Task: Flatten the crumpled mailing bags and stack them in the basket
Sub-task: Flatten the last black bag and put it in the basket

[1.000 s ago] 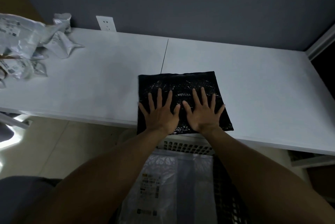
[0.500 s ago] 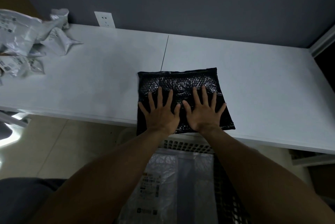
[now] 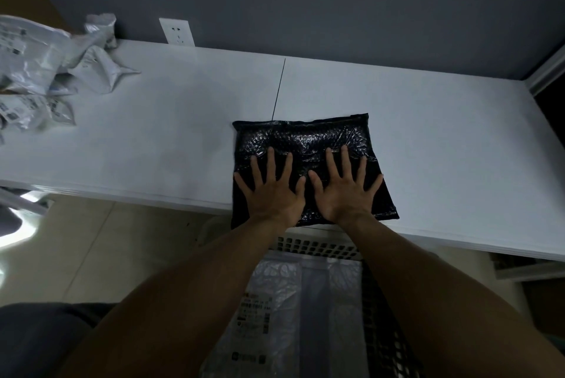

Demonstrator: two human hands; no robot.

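While I monitor, left hand (image 3: 272, 194) lies flat, fingers spread | right hand (image 3: 345, 191) likewise | both press glossy black mailing bag (image 3: 305, 139)

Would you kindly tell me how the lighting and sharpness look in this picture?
Head view: dim overall; glare glints on the far half of the black mailing bag; a bright patch blows out the floor at left; the crumpled white bags at the left edge look soft.

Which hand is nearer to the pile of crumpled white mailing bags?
Left. The left hand lies right of the pile; the right hand lies farther right, both on the black bubble mailer.
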